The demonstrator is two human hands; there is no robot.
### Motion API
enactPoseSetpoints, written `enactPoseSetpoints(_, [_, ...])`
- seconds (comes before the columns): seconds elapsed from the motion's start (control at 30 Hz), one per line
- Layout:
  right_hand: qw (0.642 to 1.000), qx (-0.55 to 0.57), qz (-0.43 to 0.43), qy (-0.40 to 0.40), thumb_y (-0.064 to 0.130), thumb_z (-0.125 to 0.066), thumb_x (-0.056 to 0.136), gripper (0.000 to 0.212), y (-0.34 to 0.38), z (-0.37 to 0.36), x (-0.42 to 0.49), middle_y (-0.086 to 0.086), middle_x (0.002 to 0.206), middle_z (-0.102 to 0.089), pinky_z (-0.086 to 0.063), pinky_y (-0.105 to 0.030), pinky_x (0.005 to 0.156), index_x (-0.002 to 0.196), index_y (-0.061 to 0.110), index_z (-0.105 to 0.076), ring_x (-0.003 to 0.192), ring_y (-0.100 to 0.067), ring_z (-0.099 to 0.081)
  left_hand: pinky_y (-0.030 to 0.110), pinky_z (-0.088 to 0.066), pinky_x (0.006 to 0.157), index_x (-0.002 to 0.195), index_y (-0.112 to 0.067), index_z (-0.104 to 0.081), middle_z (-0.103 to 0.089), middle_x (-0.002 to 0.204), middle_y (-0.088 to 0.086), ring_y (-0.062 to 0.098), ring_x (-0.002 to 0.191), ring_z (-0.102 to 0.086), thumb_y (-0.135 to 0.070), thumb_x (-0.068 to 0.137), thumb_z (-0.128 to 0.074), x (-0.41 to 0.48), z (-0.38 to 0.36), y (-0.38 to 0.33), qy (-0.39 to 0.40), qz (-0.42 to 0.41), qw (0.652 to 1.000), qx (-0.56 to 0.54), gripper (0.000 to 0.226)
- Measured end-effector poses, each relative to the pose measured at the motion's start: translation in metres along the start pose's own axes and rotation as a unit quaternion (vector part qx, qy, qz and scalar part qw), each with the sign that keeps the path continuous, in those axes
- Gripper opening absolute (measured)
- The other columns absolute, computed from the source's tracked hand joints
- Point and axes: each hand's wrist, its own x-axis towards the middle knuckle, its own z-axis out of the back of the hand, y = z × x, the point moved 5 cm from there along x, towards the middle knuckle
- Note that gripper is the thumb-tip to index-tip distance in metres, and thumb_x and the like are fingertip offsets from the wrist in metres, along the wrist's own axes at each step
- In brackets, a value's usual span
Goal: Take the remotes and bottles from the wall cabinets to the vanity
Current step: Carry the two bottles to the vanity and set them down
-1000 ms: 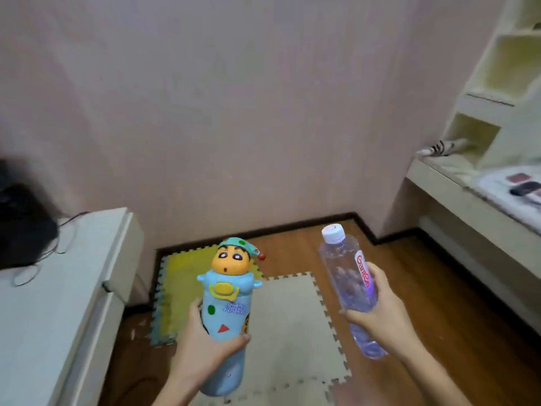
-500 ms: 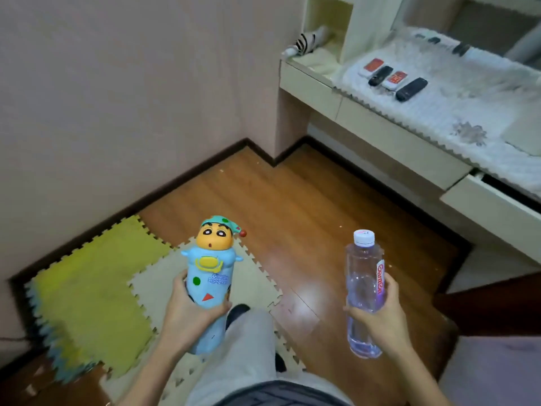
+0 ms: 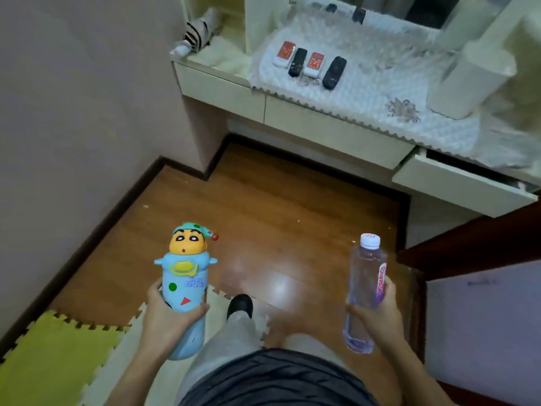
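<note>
My left hand (image 3: 168, 317) grips a light blue cartoon-character bottle (image 3: 185, 276) upright at the lower left. A clear plastic water bottle (image 3: 364, 291) with a white cap and pink label stands upright in my right hand (image 3: 377, 317). Both are held over the wooden floor, short of the cream vanity (image 3: 330, 124) at the top. On the vanity's white mat lie several remotes in a row: a white-and-red one (image 3: 284, 54), a black one (image 3: 297, 62), another white-and-red one (image 3: 314, 63) and a black one (image 3: 334, 72).
A vanity drawer (image 3: 462, 189) stands pulled out at the right. A white cylindrical container (image 3: 471, 77) sits on the vanity's right side and a striped folded umbrella (image 3: 194, 36) on its left end. Yellow and cream foam mats (image 3: 55, 361) cover the floor at the lower left.
The view has swung right and down from the wall to the vanity, which is now closer. Both hands still hold their bottles upright.
</note>
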Motion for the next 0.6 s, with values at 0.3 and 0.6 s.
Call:
enactPoseSetpoints(0.3, [0.994, 0.031, 0.054, -0.093, 0.001, -0.083, 0.057, 0.087, 0.066, -0.010, 0.039, -0.007, 0.119, -0.059, -0.050, -0.045, 0.093, 0.131, 0.011, -0.038, 0.104, -0.024, -0.061, 0.024, -0.041, 0.056, 0.088, -0.027, -0.040, -0.056, 0.082, -0.006, 0.010, 0.069, -0.056, 0.002, 0.062, -0.078, 0.096, -0.025, -0.091, 0.080, -0.048, 0.995, 0.039, 0.055])
enactPoseSetpoints(0.6, [0.995, 0.018, -0.034, -0.094, 0.014, -0.082, 0.054, 0.088, 0.057, 0.013, 0.127, -0.001, 0.115, -0.060, -0.049, -0.043, 0.089, 0.130, 0.017, -0.039, 0.103, -0.025, -0.061, 0.032, -0.043, 0.068, 0.124, -0.021, -0.034, -0.058, 0.097, -0.001, 0.021, 0.084, -0.058, -0.010, 0.059, -0.082, 0.152, -0.118, -0.146, 0.115, -0.037, 0.990, 0.076, 0.082])
